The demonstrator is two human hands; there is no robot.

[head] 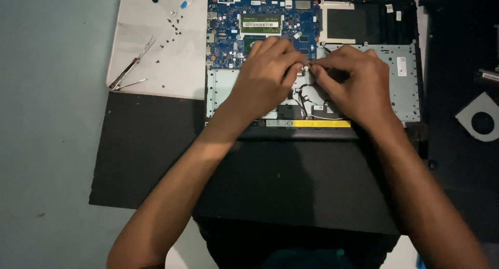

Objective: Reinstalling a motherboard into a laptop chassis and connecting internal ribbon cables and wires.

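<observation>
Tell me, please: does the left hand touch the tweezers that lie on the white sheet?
Apart. The head view shows the left hand over the opened laptop, while the tweezers lie far to its left on the white sheet.

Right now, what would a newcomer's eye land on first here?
The two hands, left and right, pinching together at centre over an opened laptop, beside its blue board. Loose screws and tweezers lie on the pale sheet to the left.

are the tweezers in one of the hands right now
No, the tweezers lie on the white sheet left of the open laptop, while the left hand and right hand meet over its inside.
</observation>
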